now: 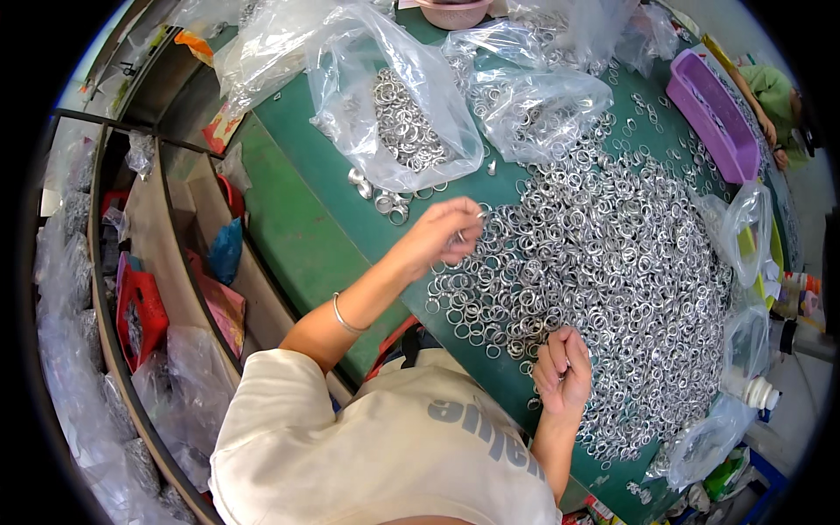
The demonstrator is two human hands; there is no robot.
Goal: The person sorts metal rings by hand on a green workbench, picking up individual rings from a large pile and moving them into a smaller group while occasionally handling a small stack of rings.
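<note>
A wide heap of silver metal rings (630,254) spreads over the green table. At the heap's left edge, my left hand (446,232) is closed, thumb and fingertips pinching a silver ring (482,214); a bangle circles that forearm. Closer to my body, my right hand (564,372) hovers at the heap's near edge with its fingers curled in. A small silver glint shows between those fingers and looks like a ring, though most of it is hidden. Beyond my left hand lies a clear plastic bag (337,114) with more rings (407,131) inside.
Other clear bags (560,96) of rings rest at the back. A purple basket (713,114) stands at the far right, near another person's arm (759,109). A pink bowl (455,13) sits at the far edge. Shelves (166,219) with a red basket (140,315) line the left.
</note>
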